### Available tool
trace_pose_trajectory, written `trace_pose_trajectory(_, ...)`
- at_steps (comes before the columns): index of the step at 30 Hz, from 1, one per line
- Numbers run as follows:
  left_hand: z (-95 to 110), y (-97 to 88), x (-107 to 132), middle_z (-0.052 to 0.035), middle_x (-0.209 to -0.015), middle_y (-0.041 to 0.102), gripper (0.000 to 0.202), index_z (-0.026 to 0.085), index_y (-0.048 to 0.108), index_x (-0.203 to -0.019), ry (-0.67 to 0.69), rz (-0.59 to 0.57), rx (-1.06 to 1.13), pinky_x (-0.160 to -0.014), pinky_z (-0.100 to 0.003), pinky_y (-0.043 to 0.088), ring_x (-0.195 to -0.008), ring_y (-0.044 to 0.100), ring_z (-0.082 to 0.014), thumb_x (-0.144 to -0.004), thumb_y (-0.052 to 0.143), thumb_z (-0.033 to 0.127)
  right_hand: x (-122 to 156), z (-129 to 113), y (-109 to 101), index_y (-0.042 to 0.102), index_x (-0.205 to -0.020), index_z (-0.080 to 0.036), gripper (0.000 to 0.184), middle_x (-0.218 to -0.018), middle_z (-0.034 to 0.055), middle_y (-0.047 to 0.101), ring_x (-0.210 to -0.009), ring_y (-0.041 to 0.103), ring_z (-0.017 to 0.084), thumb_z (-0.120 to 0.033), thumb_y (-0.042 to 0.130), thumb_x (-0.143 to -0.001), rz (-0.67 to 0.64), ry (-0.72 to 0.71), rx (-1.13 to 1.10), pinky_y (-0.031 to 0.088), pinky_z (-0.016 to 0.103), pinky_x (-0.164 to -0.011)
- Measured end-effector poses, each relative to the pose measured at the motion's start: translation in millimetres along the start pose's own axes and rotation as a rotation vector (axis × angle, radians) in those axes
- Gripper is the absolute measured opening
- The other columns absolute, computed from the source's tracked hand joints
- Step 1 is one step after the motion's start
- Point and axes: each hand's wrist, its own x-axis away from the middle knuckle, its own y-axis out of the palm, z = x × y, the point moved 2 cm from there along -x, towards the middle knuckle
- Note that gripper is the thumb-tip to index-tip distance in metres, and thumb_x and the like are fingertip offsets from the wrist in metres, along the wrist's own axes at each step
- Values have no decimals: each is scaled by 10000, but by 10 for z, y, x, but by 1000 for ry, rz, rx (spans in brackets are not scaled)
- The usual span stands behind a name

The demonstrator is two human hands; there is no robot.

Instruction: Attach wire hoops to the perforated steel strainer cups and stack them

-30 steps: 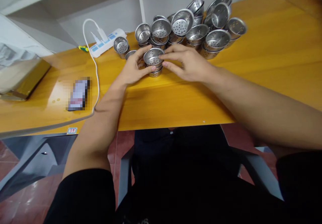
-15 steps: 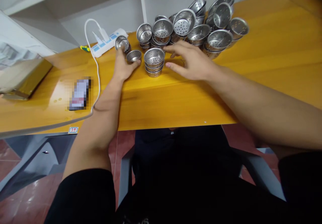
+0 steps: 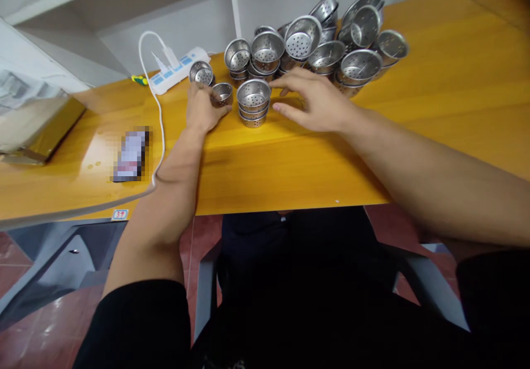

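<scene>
A short stack of perforated steel cups point(image 3: 253, 101) stands on the yellow table point(image 3: 290, 159) in front of me. My left hand point(image 3: 202, 110) lies just left of it, fingers curled round a single small steel cup point(image 3: 222, 93). Another single cup point(image 3: 201, 73) lies tilted just beyond that hand. My right hand point(image 3: 314, 101) rests right of the stack, fingers stretched out, fingertips close to its rim and holding nothing. A heap of many more steel cups point(image 3: 327, 40) fills the far side of the table.
A white power strip point(image 3: 176, 68) with a cable point(image 3: 157, 131) runs down the left side. A phone point(image 3: 131, 154) lies flat on the left. A gold-coloured box point(image 3: 41, 131) sits at the far left edge. The table's front edge is near my lap.
My left hand left the stack, reached left to the loose cups, then drew back a little with fingers round the nearer one. My right hand let go of the stack and stays beside it.
</scene>
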Motion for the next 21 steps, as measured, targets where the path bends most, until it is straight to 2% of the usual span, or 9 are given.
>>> trace_pose_trajectory(2,189,-128,96,-146,-1445,684,934,331,673,-1005,6,-53,40,-1434,-663,397,-1499,507,-347,-821,760,1242,0,-4,-9,833,-1674,-423,839,-1553,109,869,-1529,749,544,-1018,656,-1109,9,-12,3,579,824,-1384)
trace_pose_trajectory(5,383,-235,178,-130,-1451,701,739,318,665,-930,-21,-49,49,-1462,-641,477,-1464,603,-337,-850,999,973,0,19,-29,837,-1659,-435,800,-1588,92,851,-1467,775,512,-1003,648,-1128,18,-17,14,600,777,-1385)
trace_pose_trajectory(8,510,-313,216,-120,-1537,704,536,313,665,-990,-3,41,84,-1484,-644,519,-1534,647,-379,-920,1098,621,-1,47,-52,837,-1657,-393,813,-1578,112,847,-1424,785,501,-990,655,-1135,24,-31,36,605,778,-1373)
trace_pose_trajectory(11,710,-460,276,-86,-1696,682,446,326,672,-1161,65,154,72,-1504,-646,543,-1742,544,-379,-1012,1073,450,2,13,-78,826,-1665,-415,772,-1594,101,837,-1429,781,492,-968,668,-1150,47,-39,34,607,769,-1375)
trace_pose_trajectory(13,906,-568,337,-62,-1808,642,527,367,665,-1350,88,210,44,-1524,-656,557,-1838,496,-384,-1010,1067,393,6,-66,-93,810,-1683,-452,734,-1621,88,825,-1475,760,498,-948,678,-1160,75,-38,19,608,760,-1384)
trace_pose_trajectory(15,1114,-636,404,-58,-1847,630,715,421,587,-1583,111,225,56,-1537,-626,578,-1849,531,-373,-1025,1032,377,10,-175,-100,786,-1726,-453,746,-1641,109,805,-1517,741,520,-931,693,-1162,96,-49,11,609,765,-1383)
trace_pose_trajectory(18,1351,-628,494,-46,-1889,604,955,494,441,-1778,226,168,141,-1560,-599,582,-1840,572,-361,-1022,1023,455,11,-324,-79,744,-1798,-448,796,-1650,147,768,-1537,724,542,-919,709,-1157,104,-73,16,610,768,-1378)
trace_pose_trajectory(20,1424,-570,538,-36,-1934,566,1056,526,397,-1831,310,100,223,-1579,-607,568,-1875,533,-375,-991,1036,526,8,-375,-47,736,-1813,-454,805,-1618,159,758,-1548,703,543,-919,710,-1156,91,-87,29,603,785,-1378)
trace_pose_trajectory(21,1439,-526,551,-30,-1972,523,1097,534,368,-1856,331,30,263,-1600,-612,540,-1916,473,-380,-984,1033,553,6,-385,-29,749,-1797,-458,793,-1590,161,759,-1552,691,543,-923,709,-1156,80,-94,34,600,799,-1375)
